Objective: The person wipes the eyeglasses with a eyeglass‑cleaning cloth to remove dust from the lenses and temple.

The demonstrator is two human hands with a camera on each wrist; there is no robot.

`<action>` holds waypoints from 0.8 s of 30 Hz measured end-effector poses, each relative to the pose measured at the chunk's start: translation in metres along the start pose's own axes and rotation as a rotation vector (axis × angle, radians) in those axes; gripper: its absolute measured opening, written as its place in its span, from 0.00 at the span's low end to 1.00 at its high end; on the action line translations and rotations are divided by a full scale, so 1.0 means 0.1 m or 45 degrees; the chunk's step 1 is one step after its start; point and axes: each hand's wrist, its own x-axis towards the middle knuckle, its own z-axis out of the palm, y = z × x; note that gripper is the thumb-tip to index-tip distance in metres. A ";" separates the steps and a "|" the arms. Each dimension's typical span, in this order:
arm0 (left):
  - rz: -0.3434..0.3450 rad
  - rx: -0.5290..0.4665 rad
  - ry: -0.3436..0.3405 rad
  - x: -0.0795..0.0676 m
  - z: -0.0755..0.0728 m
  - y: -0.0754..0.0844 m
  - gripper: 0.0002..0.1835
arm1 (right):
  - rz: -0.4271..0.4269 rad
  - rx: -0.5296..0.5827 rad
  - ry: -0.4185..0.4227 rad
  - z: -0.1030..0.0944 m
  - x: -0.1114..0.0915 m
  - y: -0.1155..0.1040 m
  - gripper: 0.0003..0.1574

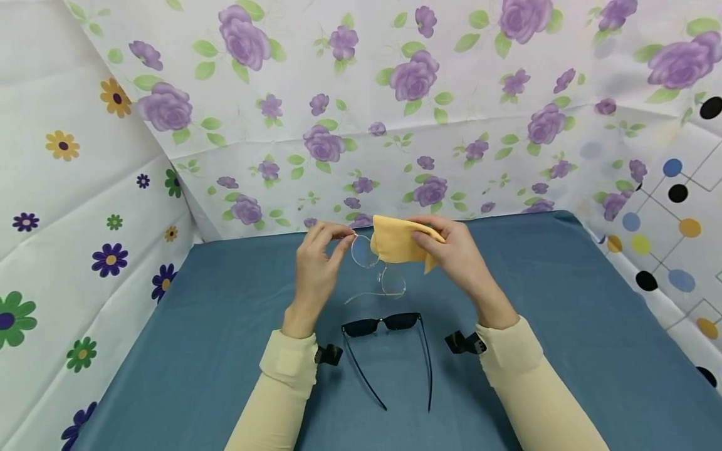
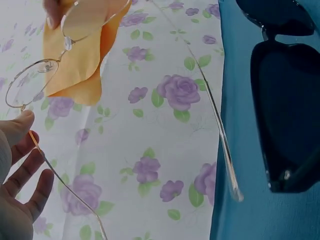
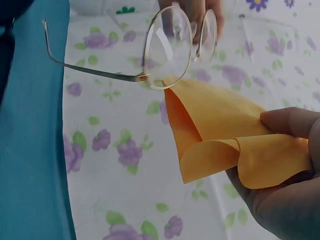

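My left hand (image 1: 314, 269) pinches thin-rimmed eyeglasses (image 1: 365, 252) at one end of the frame, beside the hinge. They hang tilted above the table, and their arms stand unfolded in the left wrist view. A folded yellow cloth (image 1: 399, 240) is gripped between the thumb and fingers of my right hand (image 1: 459, 254). The cloth's edge overlaps the eyeglasses near the bridge in the head view; in the right wrist view its corner (image 3: 175, 84) comes right at the lower rim of one lens. Dark sunglasses (image 1: 362, 327) lie below on the table, arms spread toward me.
A blue cloth covers the table (image 1: 237, 351). Behind it hangs a white curtain (image 1: 361, 113) with purple roses; other patterned sheets stand at the left and right. Each wrist carries a small black camera (image 1: 329, 355).
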 end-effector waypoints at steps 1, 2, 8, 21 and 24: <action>0.003 0.000 -0.003 0.00 0.00 0.01 0.05 | -0.011 -0.014 -0.010 0.03 -0.02 -0.02 0.21; 0.007 -0.001 -0.005 0.00 0.00 0.01 0.05 | -0.023 -0.028 -0.019 0.05 -0.03 -0.04 0.22; 0.030 0.016 -0.011 -0.02 -0.01 0.05 0.05 | -0.174 -0.075 -0.116 0.20 -0.12 -0.12 0.20; 0.078 0.061 0.019 -0.02 0.01 0.10 0.05 | -0.332 -0.148 -0.196 0.34 -0.17 -0.12 0.21; 0.084 0.074 0.027 -0.01 0.01 0.09 0.05 | -0.359 -0.157 -0.190 0.35 -0.16 -0.12 0.21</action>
